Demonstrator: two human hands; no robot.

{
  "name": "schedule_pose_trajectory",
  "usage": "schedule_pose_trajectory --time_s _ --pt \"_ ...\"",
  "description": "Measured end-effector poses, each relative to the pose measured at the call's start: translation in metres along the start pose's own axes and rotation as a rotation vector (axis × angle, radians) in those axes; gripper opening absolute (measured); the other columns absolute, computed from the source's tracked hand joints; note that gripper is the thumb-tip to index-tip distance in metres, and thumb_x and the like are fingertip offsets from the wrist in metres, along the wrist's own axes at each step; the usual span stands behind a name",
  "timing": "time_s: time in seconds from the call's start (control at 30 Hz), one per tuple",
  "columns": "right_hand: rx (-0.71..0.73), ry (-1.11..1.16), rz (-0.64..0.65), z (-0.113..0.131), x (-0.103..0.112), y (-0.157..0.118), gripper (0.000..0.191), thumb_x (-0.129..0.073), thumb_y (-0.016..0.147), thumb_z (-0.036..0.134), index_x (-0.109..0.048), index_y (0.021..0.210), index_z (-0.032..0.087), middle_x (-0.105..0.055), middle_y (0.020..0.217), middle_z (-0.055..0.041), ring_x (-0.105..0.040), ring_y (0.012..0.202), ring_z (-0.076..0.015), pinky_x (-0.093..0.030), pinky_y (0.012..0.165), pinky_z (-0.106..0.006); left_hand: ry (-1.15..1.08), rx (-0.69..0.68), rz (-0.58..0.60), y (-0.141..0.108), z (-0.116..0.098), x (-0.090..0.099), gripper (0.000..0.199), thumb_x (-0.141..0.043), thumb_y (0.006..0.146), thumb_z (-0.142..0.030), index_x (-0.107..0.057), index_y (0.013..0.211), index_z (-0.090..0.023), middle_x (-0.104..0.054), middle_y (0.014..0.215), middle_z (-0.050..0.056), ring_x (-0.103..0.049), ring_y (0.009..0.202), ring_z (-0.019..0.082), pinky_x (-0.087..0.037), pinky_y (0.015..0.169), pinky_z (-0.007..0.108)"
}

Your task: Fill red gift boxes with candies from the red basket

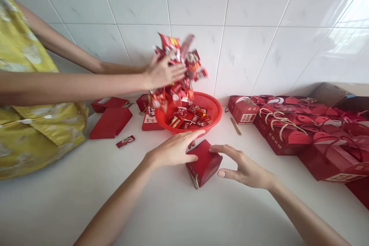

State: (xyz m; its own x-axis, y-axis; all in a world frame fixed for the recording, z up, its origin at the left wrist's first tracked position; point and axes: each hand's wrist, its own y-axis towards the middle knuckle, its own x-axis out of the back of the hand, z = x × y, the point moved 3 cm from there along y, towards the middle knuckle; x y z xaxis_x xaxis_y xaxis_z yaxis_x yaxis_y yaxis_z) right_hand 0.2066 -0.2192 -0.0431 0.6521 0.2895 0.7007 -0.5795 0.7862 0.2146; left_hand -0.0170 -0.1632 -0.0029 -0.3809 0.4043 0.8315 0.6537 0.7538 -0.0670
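Note:
A small red box (205, 163) with a twine handle at its lower left side stands on the white table in front of me. My left hand (175, 149) is at the box's left and back edge, fingers apart, the thumb against its top. On the right, my right hand (245, 165) has its index fingertip at the box's upper right edge, with thumb and fingers spread. Just behind the box is a red plastic basket (217, 113) holding several wrapped sweets (194, 117).
Another person's hands (164, 71) hold a bunch of red packets over the basket from the left. Flat red boxes (111, 123) and a loose packet (125, 141) lie at left. Rows of red boxes (285, 138) with handles fill the right. A brown strip (235, 126) lies near them.

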Motion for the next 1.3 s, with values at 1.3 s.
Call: schedule_pose_trajectory --time_s 1.3 --pt "-0.294 -0.183 -0.477 0.008 -0.002 -0.006 0.058 -0.069 0.078 0.038 -0.050 0.131 0.025 -0.055 0.139 -0.0148 -0.061 0.118 -0.0323 -0.055 0.091 -0.046 -0.528 0.027 -0.003 0.018 -0.001 -0.042 0.071 -0.068 0.076 -0.023 -0.047 0.144 -0.025 -0.055 0.146 0.011 -0.069 0.087 0.018 -0.058 0.081 0.036"
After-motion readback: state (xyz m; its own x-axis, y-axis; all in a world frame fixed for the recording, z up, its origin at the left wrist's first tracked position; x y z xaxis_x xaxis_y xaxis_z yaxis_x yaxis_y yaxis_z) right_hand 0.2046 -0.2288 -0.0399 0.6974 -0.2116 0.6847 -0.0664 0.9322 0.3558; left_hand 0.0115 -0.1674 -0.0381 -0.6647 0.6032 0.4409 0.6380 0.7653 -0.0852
